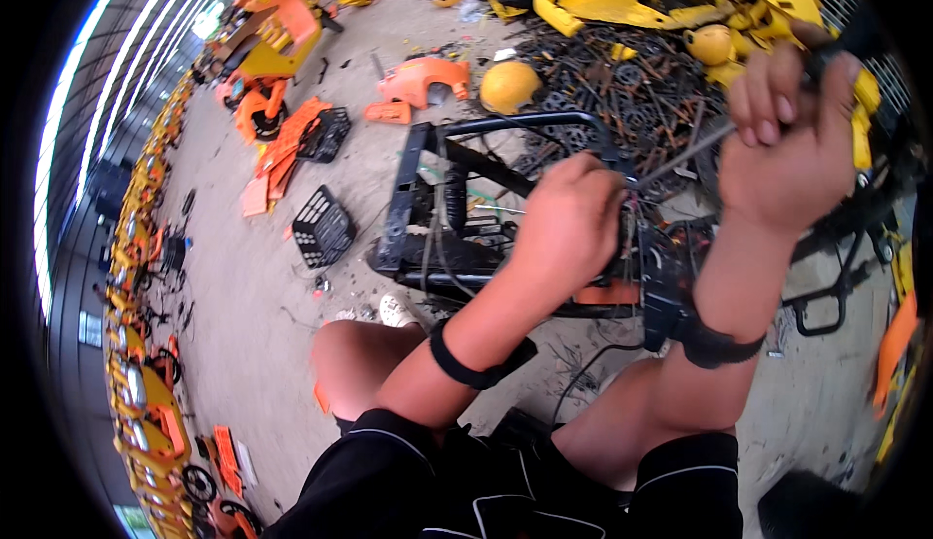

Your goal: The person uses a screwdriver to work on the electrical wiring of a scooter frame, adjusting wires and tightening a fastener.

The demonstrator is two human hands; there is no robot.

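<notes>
My right hand (792, 145) is raised at the right, its fingers closed on a screwdriver-like tool with a long metal shaft (686, 158). A dark handle seems to be in that grip, mostly hidden by the fingers. The shaft slants down and left toward a black metal vehicle frame (400, 210). Beside the shaft's lower end, my left hand (575, 216) is closed over the frame. What its fingers hold is hidden under the hand. A black spring shock absorber (455, 197) and loose cables show inside the frame, left of that hand.
Behind the frame lies a heap of dark metal parts (607, 82), with yellow body panels (622, 4) beyond and a yellow dome-shaped piece (509, 87). A black plastic basket (324, 228) and orange panels (416, 82) lie on the floor. Yellow vehicles (146, 325) line the left wall.
</notes>
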